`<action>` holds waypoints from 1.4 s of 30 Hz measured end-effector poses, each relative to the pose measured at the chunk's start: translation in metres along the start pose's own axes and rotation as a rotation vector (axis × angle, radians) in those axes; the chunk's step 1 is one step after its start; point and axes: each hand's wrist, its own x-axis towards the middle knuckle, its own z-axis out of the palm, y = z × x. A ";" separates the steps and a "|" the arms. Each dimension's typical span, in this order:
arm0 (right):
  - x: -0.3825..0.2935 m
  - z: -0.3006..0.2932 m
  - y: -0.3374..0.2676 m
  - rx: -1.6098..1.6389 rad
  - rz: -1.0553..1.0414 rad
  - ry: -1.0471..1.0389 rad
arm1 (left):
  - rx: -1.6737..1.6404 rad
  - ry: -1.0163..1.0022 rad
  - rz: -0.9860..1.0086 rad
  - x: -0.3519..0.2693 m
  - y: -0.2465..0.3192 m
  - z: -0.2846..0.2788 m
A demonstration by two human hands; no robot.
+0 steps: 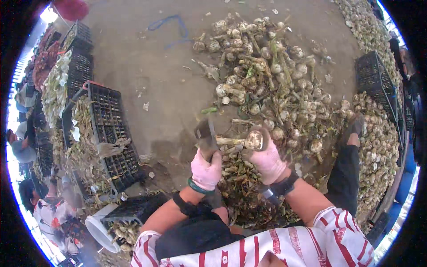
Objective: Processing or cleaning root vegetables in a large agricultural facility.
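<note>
Both my hands wear pale pink gloves with darkened fingers. My right hand (267, 157) is closed around a garlic bulb (255, 140), whose stem points left. My left hand (206, 163) grips a blurred dark tool (207, 131) with a flat blade, possibly a cutter, at the end of that stem. Whether the blade touches the stem cannot be told. Beyond my hands a large heap of garlic bulbs with stems (267, 70) lies on the floor. Cut stems and dry leaves (243, 187) are piled below and between my hands.
Black plastic crates (115, 133) stand at the left, among husks. A white tub (100, 230) lies lower left beside a crate of garlic. People sit at the far left, one in a floral shirt (53, 213). More garlic (377, 160) and a crate (377, 73) are at the right. Blue string (176, 21) lies ahead.
</note>
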 end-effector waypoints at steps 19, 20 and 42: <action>0.026 -0.087 -0.039 -1.406 0.035 0.290 | 0.390 -0.265 -0.244 0.015 -0.063 0.006; 0.038 -0.113 0.002 -1.558 0.013 0.258 | 0.314 -0.352 -0.283 0.014 -0.056 0.011; 0.002 -0.052 0.016 -0.981 0.017 -0.003 | -0.456 -0.808 -0.615 0.016 -0.048 -0.028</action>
